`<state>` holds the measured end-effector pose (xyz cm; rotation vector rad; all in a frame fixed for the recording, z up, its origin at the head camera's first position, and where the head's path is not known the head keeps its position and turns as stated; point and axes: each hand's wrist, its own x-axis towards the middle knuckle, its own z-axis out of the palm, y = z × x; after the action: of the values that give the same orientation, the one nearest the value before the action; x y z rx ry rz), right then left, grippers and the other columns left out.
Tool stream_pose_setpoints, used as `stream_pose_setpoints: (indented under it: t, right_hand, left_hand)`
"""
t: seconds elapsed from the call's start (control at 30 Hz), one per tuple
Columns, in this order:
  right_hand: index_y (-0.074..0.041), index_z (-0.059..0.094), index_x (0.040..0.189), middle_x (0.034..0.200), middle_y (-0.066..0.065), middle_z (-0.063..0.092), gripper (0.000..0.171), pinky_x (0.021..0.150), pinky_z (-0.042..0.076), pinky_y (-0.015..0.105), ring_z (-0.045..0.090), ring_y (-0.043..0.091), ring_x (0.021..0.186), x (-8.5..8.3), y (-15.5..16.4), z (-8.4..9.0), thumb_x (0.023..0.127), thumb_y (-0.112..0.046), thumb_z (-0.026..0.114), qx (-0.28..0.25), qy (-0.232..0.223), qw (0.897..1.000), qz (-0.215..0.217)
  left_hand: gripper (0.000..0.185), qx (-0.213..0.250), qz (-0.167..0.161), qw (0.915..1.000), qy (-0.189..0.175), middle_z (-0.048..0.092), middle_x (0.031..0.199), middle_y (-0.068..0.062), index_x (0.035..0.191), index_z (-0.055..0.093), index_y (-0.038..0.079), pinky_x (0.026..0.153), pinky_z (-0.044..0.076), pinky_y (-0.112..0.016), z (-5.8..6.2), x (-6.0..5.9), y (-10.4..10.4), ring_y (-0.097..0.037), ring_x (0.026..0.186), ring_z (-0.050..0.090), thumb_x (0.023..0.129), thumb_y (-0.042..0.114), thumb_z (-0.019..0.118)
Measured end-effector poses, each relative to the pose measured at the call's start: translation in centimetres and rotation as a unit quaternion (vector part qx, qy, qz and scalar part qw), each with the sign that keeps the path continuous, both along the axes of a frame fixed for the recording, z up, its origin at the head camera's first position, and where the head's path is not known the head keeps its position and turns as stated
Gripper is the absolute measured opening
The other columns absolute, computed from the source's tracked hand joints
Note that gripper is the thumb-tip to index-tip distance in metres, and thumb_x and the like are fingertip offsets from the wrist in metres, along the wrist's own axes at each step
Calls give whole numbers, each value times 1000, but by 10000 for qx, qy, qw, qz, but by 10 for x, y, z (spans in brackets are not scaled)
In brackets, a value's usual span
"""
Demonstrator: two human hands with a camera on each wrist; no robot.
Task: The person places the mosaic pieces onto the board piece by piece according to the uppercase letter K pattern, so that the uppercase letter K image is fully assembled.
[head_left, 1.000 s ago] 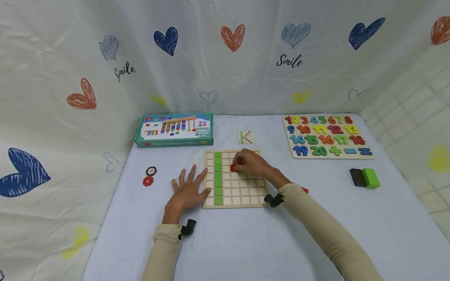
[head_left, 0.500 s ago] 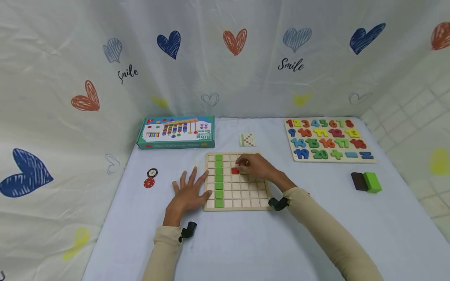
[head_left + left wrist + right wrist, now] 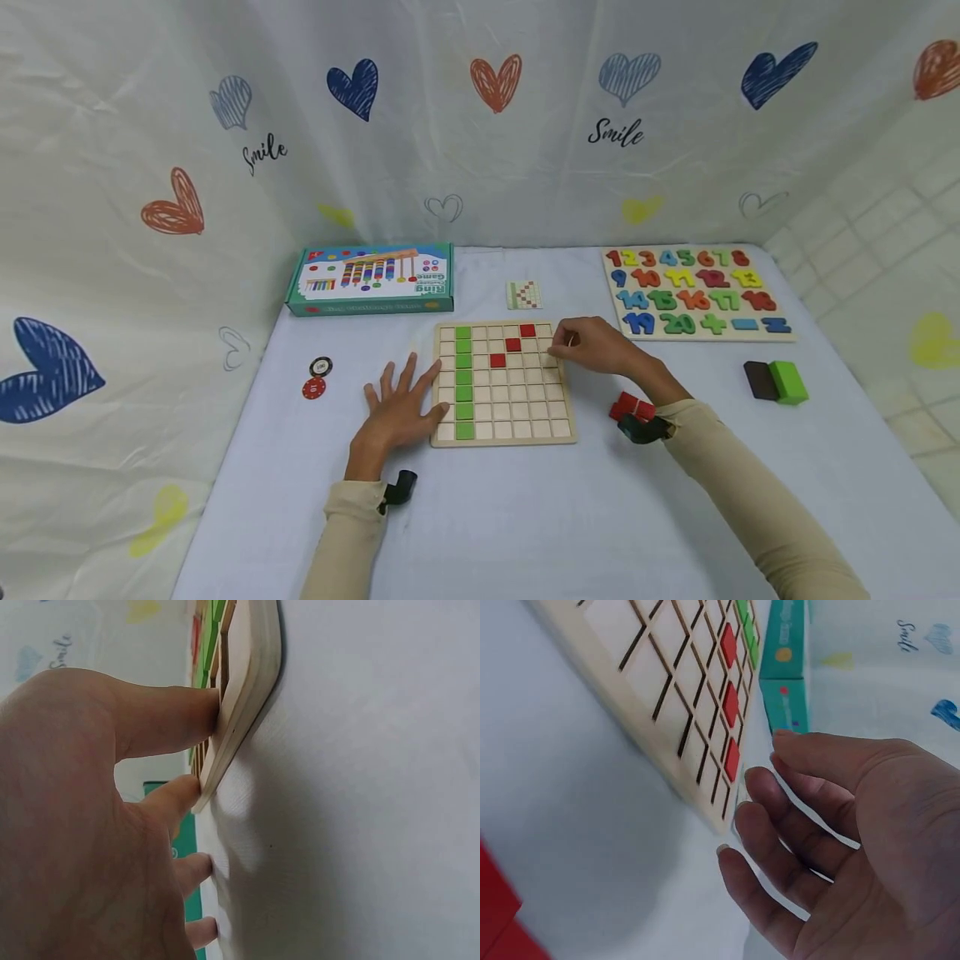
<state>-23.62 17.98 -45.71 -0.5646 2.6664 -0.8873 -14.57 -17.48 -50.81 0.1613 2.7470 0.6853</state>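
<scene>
A wooden grid board (image 3: 502, 442) lies flat, with a column of green tiles (image 3: 464, 377) near its left side. Three red tiles sit in a diagonal of cells, the lowest red tile (image 3: 498, 360) nearest the green column. My left hand (image 3: 397, 417) spreads its fingers at the board's left edge; in the left wrist view its thumb and one finger touch the rim (image 3: 259, 656). Past the board's upper right edge is my right hand (image 3: 596, 343), fingers loosely bent. The right wrist view shows nothing between those fingers (image 3: 757, 844). Partly behind the wrist camera are stacked red tiles (image 3: 632, 405).
Behind the board lies a small pattern card (image 3: 524, 294). A ring game box (image 3: 371, 279) stands at back left, a number puzzle (image 3: 701, 292) at back right. Black and green blocks (image 3: 789, 382) lie far right. Two round chips (image 3: 314, 387) are at left.
The right hand has let go of the lowest red tile, now in its cell, and moved right off the grid, uncovering two more red tiles. The left hand has stayed put.
</scene>
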Motion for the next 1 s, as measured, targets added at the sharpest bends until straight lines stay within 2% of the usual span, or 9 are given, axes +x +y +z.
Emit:
stream_pose_setpoints:
  t: [0.33,0.57,0.73,1.0]
  right_hand:
    - [-10,71,100,94,3,70,12,69,52,33,59,19,81,33,52,8,99,-21,76,460,-734,9962,-123]
    - [-7,67,112,106,7,68,40,78,58,38,62,23,96,50,83,11,88,-31,88,1312,-1448,9805,-208]
    - [-7,64,113,106,7,66,50,83,58,43,59,27,102,54,96,7,83,-35,92,1552,-1575,9751,-178]
    - [-7,62,108,96,4,61,51,75,54,36,57,22,94,55,89,6,81,-37,93,1751,-1388,9747,-19]
  left_hand:
    - [78,-18,-6,10000,19,3,180,-12,170,27,30,117,-5,-83,2,0,0,-51,161,-6,101,48,60]
    - [78,-10,-18,10000,15,4,180,-13,170,28,30,117,-4,-83,1,1,0,-52,161,-6,101,48,61]
    - [79,-2,-8,10000,38,4,180,-12,170,27,30,117,-5,-83,1,1,1,-51,161,-6,101,47,61]
    - [78,-83,-9,10000,26,3,180,-12,170,26,32,117,-5,-83,-2,0,0,-51,161,-6,102,48,60]
